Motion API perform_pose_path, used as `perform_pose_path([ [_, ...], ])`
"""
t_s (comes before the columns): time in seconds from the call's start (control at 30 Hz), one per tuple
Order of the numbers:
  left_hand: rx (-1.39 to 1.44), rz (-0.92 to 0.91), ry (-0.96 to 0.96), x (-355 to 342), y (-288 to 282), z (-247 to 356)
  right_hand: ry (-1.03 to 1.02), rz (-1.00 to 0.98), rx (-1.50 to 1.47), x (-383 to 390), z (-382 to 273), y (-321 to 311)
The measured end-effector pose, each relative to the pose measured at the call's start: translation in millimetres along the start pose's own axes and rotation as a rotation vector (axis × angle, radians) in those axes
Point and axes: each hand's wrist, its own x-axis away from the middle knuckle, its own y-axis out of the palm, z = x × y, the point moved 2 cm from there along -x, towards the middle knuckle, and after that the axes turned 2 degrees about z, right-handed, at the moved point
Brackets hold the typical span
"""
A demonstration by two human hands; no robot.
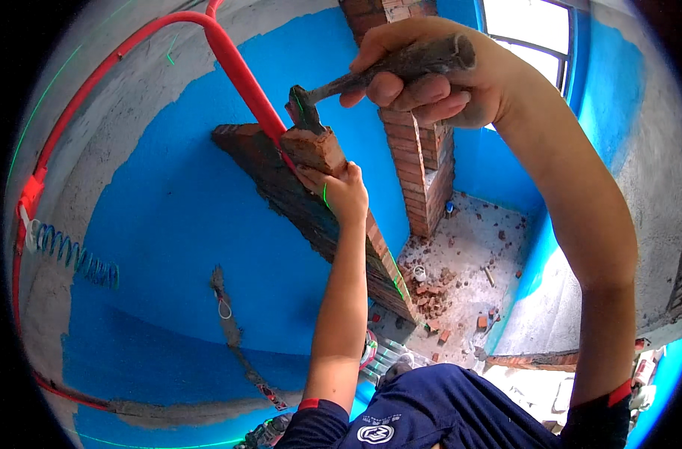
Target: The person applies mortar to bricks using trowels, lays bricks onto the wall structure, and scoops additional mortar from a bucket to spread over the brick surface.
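My right hand (pixel 423 82) is raised at the top, closed round the dark, dirty handle of a brick hammer (pixel 305 108). The hammer's head is on or just over an orange-brown brick (pixel 317 150) at the top end of a narrow brick wall (pixel 386 262); whether it touches is unclear. My left hand (pixel 333 191) grips that brick from below, at the wall's edge. A red curved pipe (pixel 244 75) passes just behind the brick. Thin green laser lines cross my left hand and the wall's edge.
Blue walls (pixel 161 209) surround a brick column (pixel 412 172) beside a window (pixel 520 22). Brick rubble (pixel 434 299) and a white container (pixel 419 273) lie on the floor below. A coiled hose (pixel 75 254) hangs at left. A grey concrete surface (pixel 543 329) is at lower right.
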Motion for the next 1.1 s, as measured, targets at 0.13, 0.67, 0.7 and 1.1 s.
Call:
perform_pose_path([
  [0.13,-0.023,0.02,0.01,0,-9,7,0.02,-0.047,-0.02,-2,6,-2],
  [0.67,0.033,-0.111,-0.099,1,-7,4,0.01,-0.077,-0.176,3,21,-14],
  [0.7,0.161,-0.228,-0.215,4,-3,11,-0.028,-0.081,-0.171,9,20,-21],
  [1.1,0.043,0.107,0.06,9,-12,19,-0.13,0.022,-0.233,77,58,-37],
])
